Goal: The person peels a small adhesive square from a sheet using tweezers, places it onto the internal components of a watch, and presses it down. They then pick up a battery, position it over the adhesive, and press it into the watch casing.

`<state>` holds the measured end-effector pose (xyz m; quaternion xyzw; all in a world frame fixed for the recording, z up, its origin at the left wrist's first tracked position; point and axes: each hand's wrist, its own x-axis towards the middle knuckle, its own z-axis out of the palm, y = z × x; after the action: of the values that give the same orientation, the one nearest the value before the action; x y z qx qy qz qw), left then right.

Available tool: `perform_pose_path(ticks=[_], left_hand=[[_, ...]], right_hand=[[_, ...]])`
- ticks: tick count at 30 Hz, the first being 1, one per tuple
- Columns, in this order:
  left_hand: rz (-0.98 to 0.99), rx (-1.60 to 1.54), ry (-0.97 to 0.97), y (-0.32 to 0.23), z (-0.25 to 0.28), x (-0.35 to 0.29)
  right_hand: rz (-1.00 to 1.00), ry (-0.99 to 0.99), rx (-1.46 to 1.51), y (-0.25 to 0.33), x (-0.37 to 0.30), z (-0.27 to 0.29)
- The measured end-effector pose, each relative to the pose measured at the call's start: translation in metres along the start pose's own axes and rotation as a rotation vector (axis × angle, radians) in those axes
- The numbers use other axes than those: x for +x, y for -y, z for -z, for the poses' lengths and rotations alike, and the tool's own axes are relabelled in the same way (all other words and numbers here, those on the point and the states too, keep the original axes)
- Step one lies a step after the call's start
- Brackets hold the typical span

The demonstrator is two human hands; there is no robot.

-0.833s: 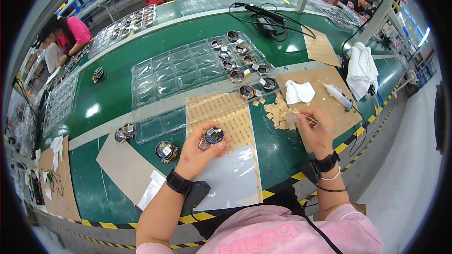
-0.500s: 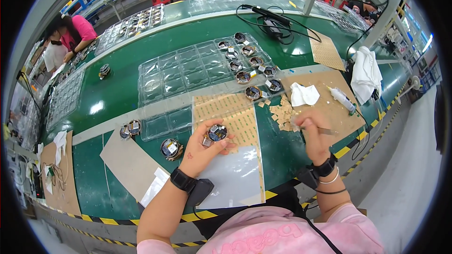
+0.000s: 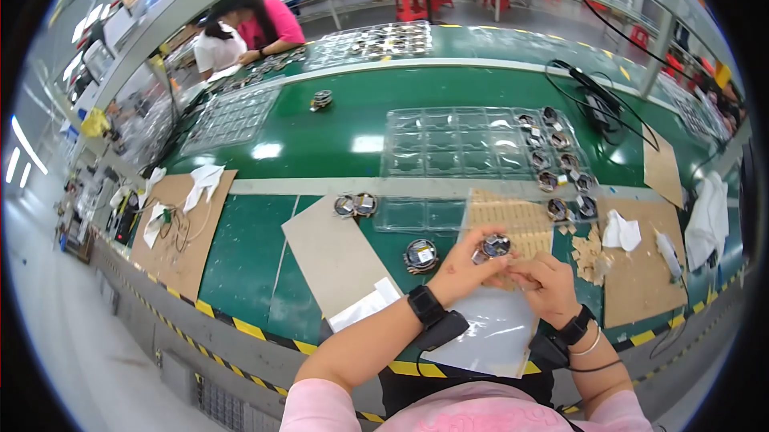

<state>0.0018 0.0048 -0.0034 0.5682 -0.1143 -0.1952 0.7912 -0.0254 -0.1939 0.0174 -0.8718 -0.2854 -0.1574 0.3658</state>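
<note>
My left hand (image 3: 458,273) is closed around a small round circuit board assembly (image 3: 497,245), its dark face and components turned up. My right hand (image 3: 553,288) has come up against the left fingertips, with its thumb and fingers pinched together. Whatever is in that pinch is too small to make out. Beneath both hands lie a tan adhesive sheet (image 3: 513,214) and a whitish plastic sheet (image 3: 485,336). A larger round assembly (image 3: 420,255) sits on the green table left of my left hand, and a pair of smaller round assemblies (image 3: 355,204) lies farther left.
A clear compartment tray (image 3: 448,144) holds several round assemblies at its right side. Small tan pieces (image 3: 589,256) lie beside a brown board (image 3: 645,296) with a white cloth (image 3: 621,230) and a glue tube (image 3: 668,253). Two people (image 3: 272,28) sit at the far left.
My right hand has moved left from beside the tan pieces to meet my left hand, which still holds the round assembly. The view has swung left.
</note>
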Motion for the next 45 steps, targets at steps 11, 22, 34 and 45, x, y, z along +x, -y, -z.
perform_pose_path(ticks=[11,22,34,45], left_hand=[[0.018,-0.07,0.045,0.001,0.004,0.002],[0.033,-0.071,0.057,0.003,0.002,0.002],[0.036,-0.072,0.072,0.003,0.002,0.001],[0.038,-0.091,0.079,0.003,0.002,0.002]], right_hand=[[-0.217,0.091,0.089,0.006,-0.018,0.025],[-0.333,-0.185,-0.105,-0.017,-0.046,0.057],[-0.444,-0.217,-0.301,-0.055,-0.066,0.095],[-0.474,-0.375,-0.254,-0.071,-0.077,0.107]])
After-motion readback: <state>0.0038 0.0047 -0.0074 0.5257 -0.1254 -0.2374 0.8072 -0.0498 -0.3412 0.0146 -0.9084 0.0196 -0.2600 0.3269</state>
